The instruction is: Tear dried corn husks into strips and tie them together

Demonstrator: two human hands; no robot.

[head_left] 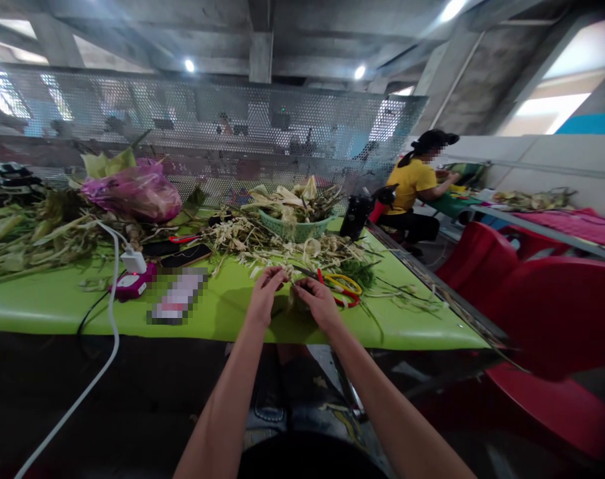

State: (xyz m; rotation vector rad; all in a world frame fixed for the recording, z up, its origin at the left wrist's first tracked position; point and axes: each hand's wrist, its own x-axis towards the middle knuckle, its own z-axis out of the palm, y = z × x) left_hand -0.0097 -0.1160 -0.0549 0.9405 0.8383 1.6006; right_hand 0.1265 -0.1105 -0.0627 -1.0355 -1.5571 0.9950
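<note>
My left hand (265, 293) and my right hand (319, 301) meet over the near edge of the green table (47, 309). Both have their fingers curled together around a small piece of pale palm leaf (291, 297) held between them. Scissors with red and yellow handles (343, 287) lie just right of my right hand. Loose leaf strips (282, 249) are scattered behind my hands, in front of a teal basket (297, 229) filled with more leaves.
A phone (185, 256), a pink device (131, 285) with a white charger cable (113, 299) and a pink plastic bag (135, 193) sit at left. Red plastic chairs (546, 299) stand at right. A person in a yellow shirt (414, 186) works at another table behind.
</note>
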